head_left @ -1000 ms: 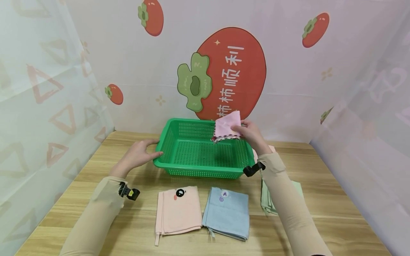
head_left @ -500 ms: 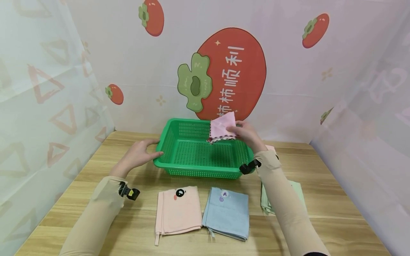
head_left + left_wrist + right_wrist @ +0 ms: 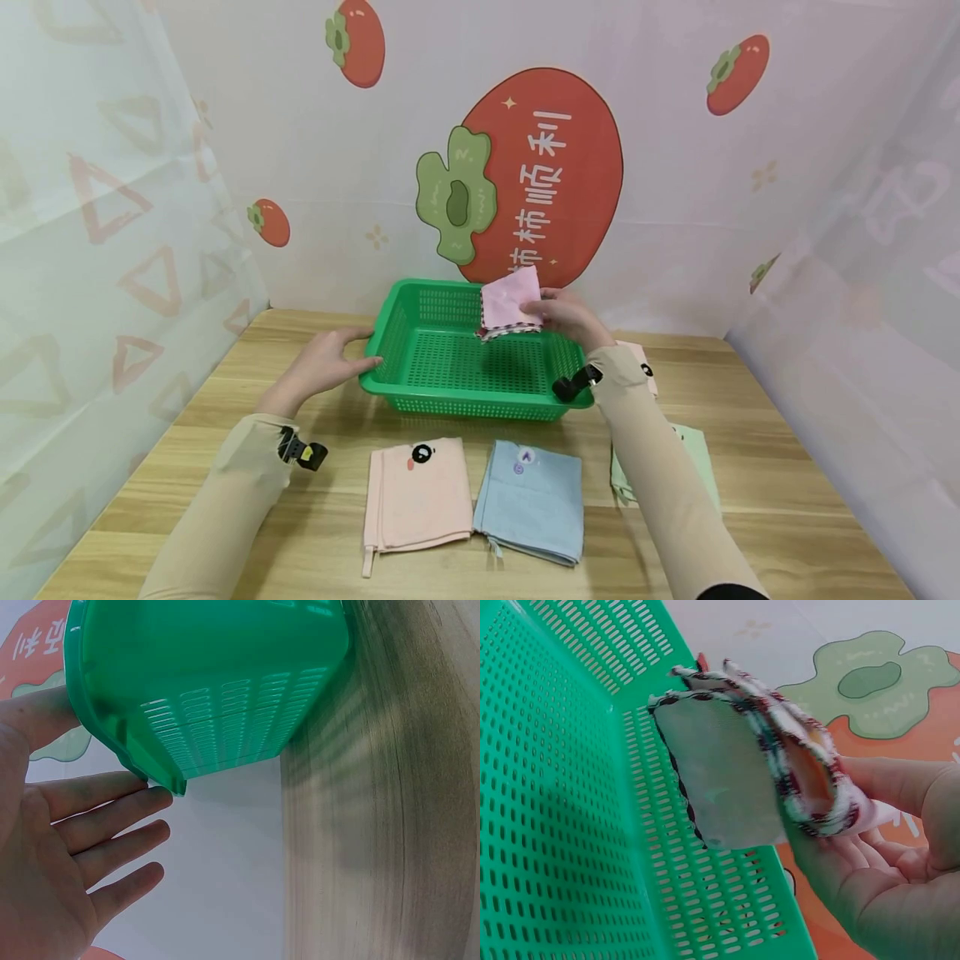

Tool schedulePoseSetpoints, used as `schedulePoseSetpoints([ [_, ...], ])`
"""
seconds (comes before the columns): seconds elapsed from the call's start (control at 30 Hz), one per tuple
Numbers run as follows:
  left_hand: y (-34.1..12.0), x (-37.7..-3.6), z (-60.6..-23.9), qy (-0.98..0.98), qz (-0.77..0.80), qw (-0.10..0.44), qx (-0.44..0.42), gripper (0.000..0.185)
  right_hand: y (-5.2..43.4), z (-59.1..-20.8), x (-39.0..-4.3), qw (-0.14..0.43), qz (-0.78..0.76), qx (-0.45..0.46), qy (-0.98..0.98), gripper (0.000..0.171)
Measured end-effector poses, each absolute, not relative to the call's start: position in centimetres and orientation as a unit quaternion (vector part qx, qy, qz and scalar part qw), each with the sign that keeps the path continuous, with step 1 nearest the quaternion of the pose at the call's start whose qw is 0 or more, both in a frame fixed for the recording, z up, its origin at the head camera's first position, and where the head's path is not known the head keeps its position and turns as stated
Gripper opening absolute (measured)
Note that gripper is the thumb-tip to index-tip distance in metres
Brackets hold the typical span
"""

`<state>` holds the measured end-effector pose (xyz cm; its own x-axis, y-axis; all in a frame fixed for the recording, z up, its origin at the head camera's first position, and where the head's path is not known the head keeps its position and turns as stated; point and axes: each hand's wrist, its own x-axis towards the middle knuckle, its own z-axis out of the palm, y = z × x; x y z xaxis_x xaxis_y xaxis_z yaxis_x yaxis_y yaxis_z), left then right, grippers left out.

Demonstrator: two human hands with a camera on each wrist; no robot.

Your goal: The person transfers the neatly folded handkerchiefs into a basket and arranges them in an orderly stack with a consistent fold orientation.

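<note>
Right hand (image 3: 564, 319) holds a folded pink cloth (image 3: 512, 302) over the far right part of the green basket (image 3: 457, 392), above the basket's inside. Thumb and fingers pinch the cloth at its right edge. In the right wrist view the cloth (image 3: 735, 780) shows several folded layers with a dark-and-red checked trim, the fingers (image 3: 870, 877) curled under it, the basket's perforated wall (image 3: 570, 787) just behind. Cloth is clear of the basket floor; whether it touches the rim I cannot tell.

Left hand (image 3: 318, 367) rests against the left end of the basket, fingers straight and relaxed, holding nothing. In the left wrist view the fingertips (image 3: 146, 802) lie at the basket's rim corner (image 3: 225, 697), touching or just beside it.

Basket sits on the wooden tabletop (image 3: 750, 417), toward the back wall. Near edge of the tabletop: a folded peach cloth (image 3: 416, 493) with a small dark face mark, and just to its right, edges touching, a folded blue cloth (image 3: 532, 500). A pale green cloth (image 3: 697, 454) lies right of the right forearm, partly hidden by the sleeve. Another pinkish cloth (image 3: 645, 367) shows behind the right wrist, mostly covered.

Backdrop: a large red persimmon print (image 3: 555, 167) behind the basket.
</note>
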<state>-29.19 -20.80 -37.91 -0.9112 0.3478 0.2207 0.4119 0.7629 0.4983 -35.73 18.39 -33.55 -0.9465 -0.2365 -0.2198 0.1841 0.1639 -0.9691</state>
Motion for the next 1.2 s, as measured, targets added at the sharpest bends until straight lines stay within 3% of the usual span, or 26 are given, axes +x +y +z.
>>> schedulePoseSetpoints([
  [0.3, -20.8, -29.1, -37.8, -0.937, -0.278, 0.057, -0.202, 0.064, 17.9, -34.4, -36.3, 0.196, -0.642, -0.042, 0.740, 0.043],
  [0.87, -20.8, -29.0, -37.9, -0.936, -0.280, 0.066, -0.205, 0.062, 16.7, -35.3, -37.1, 0.247, -0.650, -0.003, 0.718, 0.046],
  [1.2, -20.7, -29.0, -37.9, -0.938, -0.277, 0.060, -0.199, 0.063, 16.2, -35.5, -37.6, 0.267, -0.659, 0.014, 0.703, 0.039],
])
